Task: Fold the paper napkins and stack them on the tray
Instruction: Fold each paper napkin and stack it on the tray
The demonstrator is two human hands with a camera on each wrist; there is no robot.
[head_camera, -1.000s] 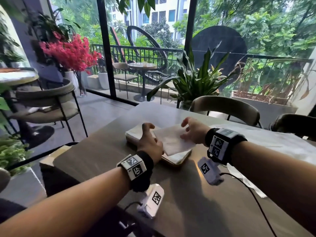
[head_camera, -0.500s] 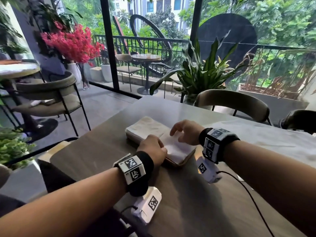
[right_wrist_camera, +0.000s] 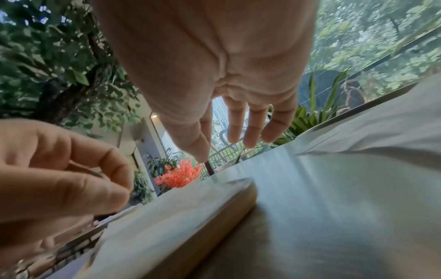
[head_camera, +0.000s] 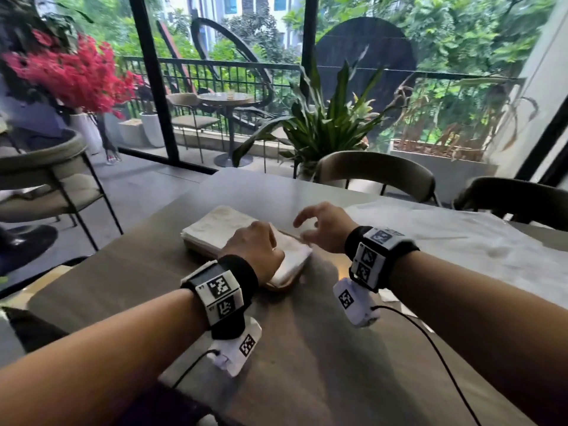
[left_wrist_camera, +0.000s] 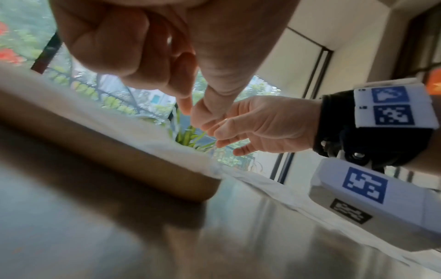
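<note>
A stack of folded white napkins [head_camera: 221, 229] lies on a wooden tray [head_camera: 282, 285] on the table. My left hand [head_camera: 255, 247] sits over the near right part of the stack with its fingers curled into a loose fist; the left wrist view shows nothing between them. In the right wrist view its knuckles rest on the top napkin [right_wrist_camera: 148, 222]. My right hand [head_camera: 310, 222] hovers just right of the tray, fingers relaxed and spread, holding nothing. Unfolded napkins [head_camera: 461, 241] lie spread on the table to the right.
The grey-brown table [head_camera: 307, 348] carries the wrist cameras' cables near its front. Two chairs [head_camera: 375, 170] stand at its far side, with a potted plant [head_camera: 325, 127] behind them. Another chair [head_camera: 46, 179] stands on the floor to the left.
My right hand has let go of the folded napkin, which now lies on the stack, and has lifted off to the right. My left hand has drawn back toward the stack's near edge.
</note>
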